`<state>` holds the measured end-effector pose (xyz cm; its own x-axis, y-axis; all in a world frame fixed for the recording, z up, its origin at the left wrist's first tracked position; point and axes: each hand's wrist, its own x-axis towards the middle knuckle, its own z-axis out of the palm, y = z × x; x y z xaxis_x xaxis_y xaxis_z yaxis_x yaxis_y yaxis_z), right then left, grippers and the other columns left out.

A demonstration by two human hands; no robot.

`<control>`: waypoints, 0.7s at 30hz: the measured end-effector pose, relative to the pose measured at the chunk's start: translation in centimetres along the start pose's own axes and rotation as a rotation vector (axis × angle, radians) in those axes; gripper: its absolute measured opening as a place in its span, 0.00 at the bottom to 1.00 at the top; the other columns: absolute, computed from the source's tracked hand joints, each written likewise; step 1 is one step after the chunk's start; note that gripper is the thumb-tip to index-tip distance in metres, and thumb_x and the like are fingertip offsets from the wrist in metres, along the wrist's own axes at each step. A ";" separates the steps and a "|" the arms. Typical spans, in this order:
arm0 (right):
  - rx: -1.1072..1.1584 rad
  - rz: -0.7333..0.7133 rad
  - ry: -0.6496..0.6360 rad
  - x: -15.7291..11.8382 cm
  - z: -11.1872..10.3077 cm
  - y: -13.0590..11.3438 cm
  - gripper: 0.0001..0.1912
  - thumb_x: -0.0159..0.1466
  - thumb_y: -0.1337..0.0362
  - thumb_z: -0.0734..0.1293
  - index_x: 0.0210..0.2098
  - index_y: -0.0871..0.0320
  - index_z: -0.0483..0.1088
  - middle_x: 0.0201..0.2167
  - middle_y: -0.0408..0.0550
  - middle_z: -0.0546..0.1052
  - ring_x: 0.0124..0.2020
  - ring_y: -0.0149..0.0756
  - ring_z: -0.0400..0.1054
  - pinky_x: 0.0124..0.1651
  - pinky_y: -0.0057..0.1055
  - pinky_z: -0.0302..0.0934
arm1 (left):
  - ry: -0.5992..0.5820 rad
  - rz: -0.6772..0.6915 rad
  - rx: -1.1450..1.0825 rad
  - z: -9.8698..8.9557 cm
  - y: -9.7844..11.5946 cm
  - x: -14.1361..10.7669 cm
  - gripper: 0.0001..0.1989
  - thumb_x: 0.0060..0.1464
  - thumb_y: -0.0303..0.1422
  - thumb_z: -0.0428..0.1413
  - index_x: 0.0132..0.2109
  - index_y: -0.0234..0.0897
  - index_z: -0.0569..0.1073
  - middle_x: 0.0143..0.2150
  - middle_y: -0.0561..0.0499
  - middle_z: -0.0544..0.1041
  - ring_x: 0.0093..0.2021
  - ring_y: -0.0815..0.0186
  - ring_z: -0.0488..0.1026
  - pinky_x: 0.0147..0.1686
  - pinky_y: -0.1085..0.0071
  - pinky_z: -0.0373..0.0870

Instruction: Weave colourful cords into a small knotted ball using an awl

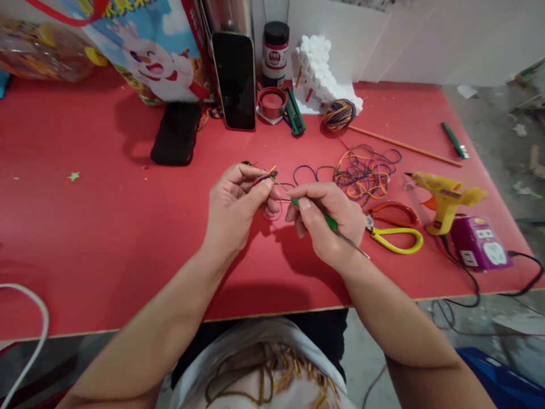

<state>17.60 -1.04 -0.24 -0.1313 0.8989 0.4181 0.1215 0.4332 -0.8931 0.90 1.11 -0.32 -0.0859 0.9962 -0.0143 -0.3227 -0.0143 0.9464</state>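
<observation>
White garment with gold-brown print [276, 380]: at six o'clock, nearest, below the edge of the red counter [128, 244]. Left hand [232, 207]: palm partly turned in; grip pinched between thumb and fingers on a small multicoloured yarn piece [273, 175], at the clock's centre, above the counter; stitches too small to tell. Right hand [334, 213]: at four o'clock; grip closed around a green-handled metal tool [330, 222], its thin shaft pointing to ten, against the yarn piece; exact tip unclear. Yarn tangle [364, 173]: loose, near three. Yarn ball [339, 115]: between one and two, beside the end of an orange stick [404, 146]. Red-and-yellow-handled tool [389, 231]: half past three, just beside the right hand. Yellow glue gun [447, 199]: three, farther out. Phone [235, 82]: upright, half past eleven.
</observation>
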 end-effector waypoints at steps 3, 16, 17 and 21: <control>-0.030 -0.005 -0.011 0.0 0.1 -0.2 0.10 0.77 0.64 0.65 0.50 0.54 0.78 0.32 0.43 0.82 0.27 0.28 0.75 0.34 0.28 0.72 | 0.007 0.013 0.023 0.0 0.1 -0.1 0.10 0.57 0.30 0.68 0.41 0.40 0.74 0.30 0.56 0.81 0.23 0.71 0.77 0.26 0.74 0.74; -0.192 -0.214 -0.100 0.4 0.1 -0.3 0.11 0.76 0.70 0.63 0.49 0.53 0.76 0.39 0.44 0.86 0.41 0.33 0.82 0.49 0.30 0.75 | 0.023 0.072 0.074 0.0 0.0 -0.4 0.07 0.59 0.29 0.66 0.40 0.41 0.75 0.30 0.57 0.80 0.23 0.72 0.75 0.27 0.74 0.76; -0.212 -0.231 -0.109 0.4 0.1 -0.1 0.12 0.76 0.70 0.62 0.50 0.52 0.76 0.41 0.45 0.86 0.43 0.33 0.83 0.50 0.31 0.76 | 0.023 0.079 0.063 0.0 -0.1 -0.3 0.07 0.59 0.29 0.66 0.40 0.41 0.75 0.30 0.57 0.80 0.23 0.72 0.75 0.27 0.74 0.75; -0.279 -0.273 -0.135 0.4 0.3 0.5 0.14 0.76 0.70 0.63 0.55 0.52 0.76 0.47 0.47 0.87 0.46 0.35 0.84 0.52 0.31 0.77 | 0.041 0.074 0.042 0.0 -0.1 -0.3 0.06 0.58 0.29 0.67 0.40 0.41 0.77 0.29 0.57 0.79 0.24 0.73 0.74 0.28 0.75 0.74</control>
<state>17.35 -0.53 -0.55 -0.3209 0.7396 0.5916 0.3238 0.6727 -0.6653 0.94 0.83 -0.39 -0.1473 0.9881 0.0442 -0.2745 -0.0837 0.9580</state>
